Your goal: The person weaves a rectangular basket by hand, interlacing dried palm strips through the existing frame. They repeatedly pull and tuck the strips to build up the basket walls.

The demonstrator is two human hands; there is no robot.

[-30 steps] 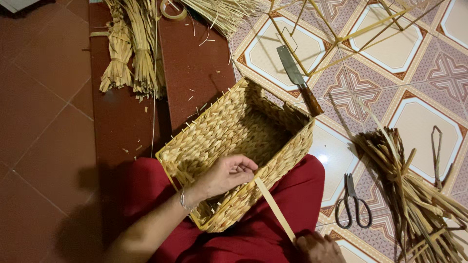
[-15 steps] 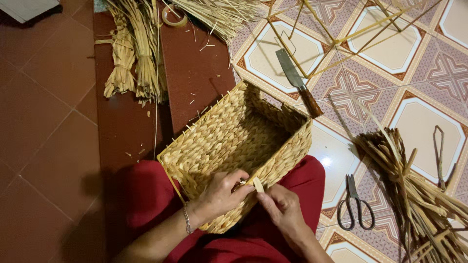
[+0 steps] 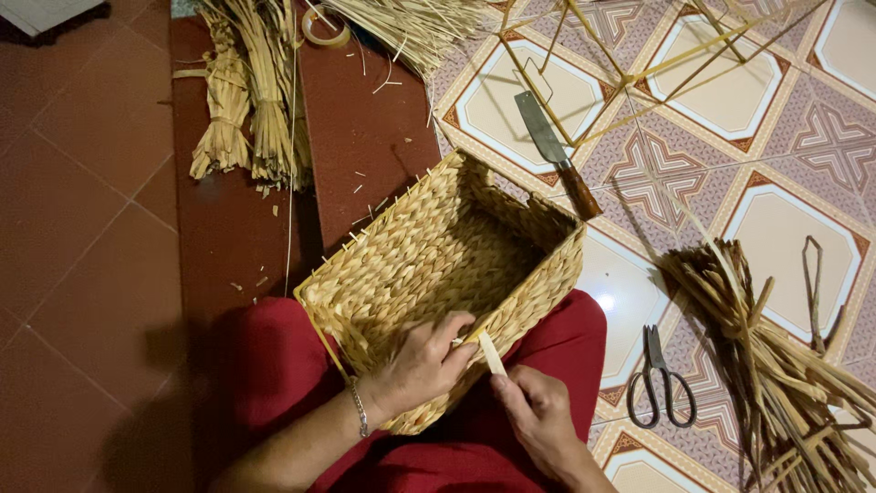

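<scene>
Head view: the left hand (image 3: 422,365) grips the near rim of a woven basket (image 3: 438,265) resting on the red-clad lap, while the right hand (image 3: 538,422) pinches a pale flat strip (image 3: 491,352) at that rim. Scissors (image 3: 659,382) and a fibre bundle (image 3: 776,365) lie right; a knife (image 3: 557,153) lies beyond the basket, dried reeds (image 3: 251,91) far left.

Left hand (image 3: 422,363): palm down, fingers curled, fingertips bent inward, thumb toward the right hand.
Left wrist: straight, thin bracelet around it, forearm bare and coming in from lower left.
Right hand (image 3: 538,415): back up, thumb and forefinger pinched together, just beside the left fingertips.
Legs: in red, under both hands.
</scene>
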